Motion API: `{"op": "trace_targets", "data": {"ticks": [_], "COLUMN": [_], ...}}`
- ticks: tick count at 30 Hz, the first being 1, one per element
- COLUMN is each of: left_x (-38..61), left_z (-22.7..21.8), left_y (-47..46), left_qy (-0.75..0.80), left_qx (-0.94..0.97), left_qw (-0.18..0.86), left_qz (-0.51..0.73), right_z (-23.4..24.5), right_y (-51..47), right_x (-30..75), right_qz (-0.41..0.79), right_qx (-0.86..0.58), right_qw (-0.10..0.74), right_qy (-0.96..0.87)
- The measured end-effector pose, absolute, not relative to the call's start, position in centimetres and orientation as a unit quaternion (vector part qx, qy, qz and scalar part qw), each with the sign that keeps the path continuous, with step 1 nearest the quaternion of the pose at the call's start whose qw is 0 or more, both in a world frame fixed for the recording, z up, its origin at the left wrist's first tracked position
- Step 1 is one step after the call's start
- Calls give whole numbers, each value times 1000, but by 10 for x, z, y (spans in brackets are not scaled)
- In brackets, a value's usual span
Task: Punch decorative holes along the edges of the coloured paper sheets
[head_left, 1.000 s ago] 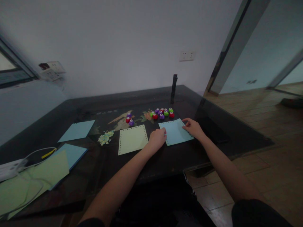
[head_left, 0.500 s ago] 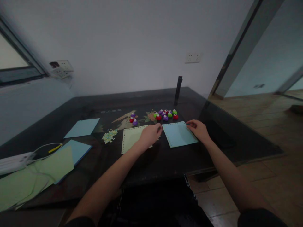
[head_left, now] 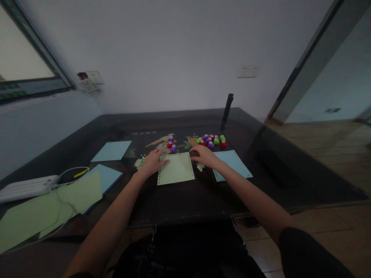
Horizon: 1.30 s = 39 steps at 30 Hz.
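Note:
A pale green sheet [head_left: 177, 170] with small holes punched along its edges lies flat in front of me. My left hand [head_left: 152, 163] is at its upper left corner, thumb over the edge and fingers apart. At the upper right corner is my right hand [head_left: 204, 155], thumb and forefinger spread; I cannot tell whether it touches the paper. My right wrist passes over a similarly punched light blue sheet [head_left: 234, 165]. Small pale paper bits [head_left: 139, 162] lie partly behind my left hand, and another little pile [head_left: 200, 166] sits between the two sheets.
Toy-like pieces with eyes, red, purple and green, form a small group [head_left: 171, 144] and a larger one [head_left: 213, 141] beyond the sheets. A black upright stick [head_left: 227, 112] stands at the back. Leftward lie blue paper [head_left: 112, 150], green paper [head_left: 72, 193] and a white power strip [head_left: 29, 188].
My left hand has moved left across the green sheet, from its right edge to its left. My right hand has left the blue sheet's corner for the green sheet's right corner.

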State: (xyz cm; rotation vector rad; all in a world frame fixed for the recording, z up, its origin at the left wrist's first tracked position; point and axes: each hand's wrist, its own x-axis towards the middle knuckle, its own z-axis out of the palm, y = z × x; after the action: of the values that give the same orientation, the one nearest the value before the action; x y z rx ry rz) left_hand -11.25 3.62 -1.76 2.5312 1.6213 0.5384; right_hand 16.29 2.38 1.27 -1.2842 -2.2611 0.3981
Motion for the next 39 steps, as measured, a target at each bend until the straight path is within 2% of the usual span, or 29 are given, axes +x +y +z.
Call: {"op": "trace_targets", "data": {"ticks": [6,20,32,39], "left_x": [-108,-104,-102,-105], "left_z": [-17,-11,-8,-11], "left_y": [31,24,22,25], "left_qy": [552,557,556,562], "left_qx": [822,822,823,809], "left_qw": [41,17,12,70], "left_qz": [131,116,115,154], "right_z": [-9,-18,-17,-21], "right_y": [59,61,57,65], "right_x": [138,137,135,134], "right_qz": [136,151,185,318], "right_qx": [-479,-482,-485,-476], "right_qw": [185,202,282,380], "right_qy": [-847,-839,-807,-727]}}
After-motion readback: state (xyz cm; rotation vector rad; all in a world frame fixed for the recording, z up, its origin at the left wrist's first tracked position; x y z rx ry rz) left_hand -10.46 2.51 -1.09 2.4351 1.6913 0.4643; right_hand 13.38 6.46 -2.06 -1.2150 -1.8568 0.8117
